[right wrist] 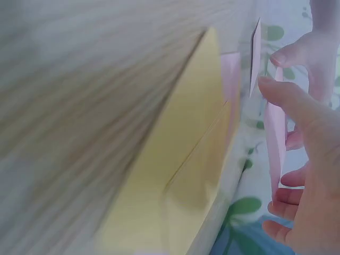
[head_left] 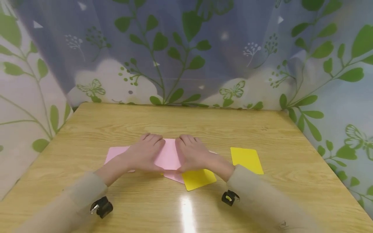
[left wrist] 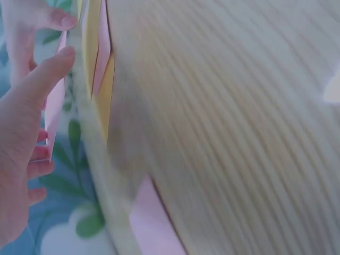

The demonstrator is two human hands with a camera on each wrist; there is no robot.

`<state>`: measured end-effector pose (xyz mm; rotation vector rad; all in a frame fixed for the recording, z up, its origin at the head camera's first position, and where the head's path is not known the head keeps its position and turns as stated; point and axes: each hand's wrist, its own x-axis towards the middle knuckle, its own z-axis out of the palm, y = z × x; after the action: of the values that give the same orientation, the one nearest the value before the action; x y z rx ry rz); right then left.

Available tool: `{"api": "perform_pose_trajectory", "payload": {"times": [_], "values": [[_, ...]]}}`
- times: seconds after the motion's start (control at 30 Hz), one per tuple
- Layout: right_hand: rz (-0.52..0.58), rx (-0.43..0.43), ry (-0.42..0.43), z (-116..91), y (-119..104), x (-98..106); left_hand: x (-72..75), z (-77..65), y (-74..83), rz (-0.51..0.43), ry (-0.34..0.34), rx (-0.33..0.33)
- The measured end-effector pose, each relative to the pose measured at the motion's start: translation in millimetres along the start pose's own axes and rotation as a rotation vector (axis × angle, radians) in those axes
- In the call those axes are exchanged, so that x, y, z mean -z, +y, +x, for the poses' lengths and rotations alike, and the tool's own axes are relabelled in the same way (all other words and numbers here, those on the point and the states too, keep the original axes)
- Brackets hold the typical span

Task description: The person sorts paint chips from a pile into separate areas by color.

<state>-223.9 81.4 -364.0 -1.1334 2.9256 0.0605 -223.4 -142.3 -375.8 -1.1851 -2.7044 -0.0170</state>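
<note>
Both hands hold one pink card (head_left: 169,154) just above the table, a hand at each side. The left hand (head_left: 142,153) grips its left edge, thumb on the near side and fingers behind, as the left wrist view shows with the card (left wrist: 54,109) upright. On the opposite edge, the right hand (head_left: 194,152) pinches it likewise; the right wrist view has the card (right wrist: 275,135) between thumb and fingers. Under the hands lie another pink card (head_left: 175,176) and a yellow card (head_left: 199,180), overlapping. More of the pile is hidden by the hands.
To the left, a pink card (head_left: 116,152) lies partly behind the left wrist. A separate yellow card (head_left: 247,160) lies on the right. The wooden table (head_left: 186,121) ends at a leaf-patterned curtain (head_left: 186,64). Each sleeve carries a small black device (head_left: 102,207) near the wrist.
</note>
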Motion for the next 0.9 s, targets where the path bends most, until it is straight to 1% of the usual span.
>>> {"api": "perform_pose_trajectory", "payload": {"times": [0.1, 0.23, 0.33, 0.4, 0.5, 0.7, 0.9], "values": [[-0.006, 0.019, 0.004, 19, -15, 2, 7.1, -16.9, -16.5, -0.032, -0.006, 0.009], [-0.029, 0.032, -0.006, 44, -35, 4, 11.4, -37.5, -37.4, -0.022, -0.018, 0.023], [-0.049, 0.036, -0.014, 61, -50, 5, 12.1, -52.0, -50.0, -0.025, -0.024, 0.06], [-0.064, 0.042, -0.02, 72, -60, 4, 11.6, -60.9, -56.6, -0.026, -0.032, 0.097], [-0.076, 0.05, -0.035, 84, -71, 1, 11.8, -70.8, -63.2, -0.038, -0.05, 0.132], [-0.082, 0.068, -0.06, 104, -89, -6, 18.0, -88.3, -72.0, -0.047, -0.124, 0.156], [-0.095, 0.052, -0.113, 119, -105, -14, 16.5, -98.4, -79.7, -0.037, -0.208, 0.203]]}}
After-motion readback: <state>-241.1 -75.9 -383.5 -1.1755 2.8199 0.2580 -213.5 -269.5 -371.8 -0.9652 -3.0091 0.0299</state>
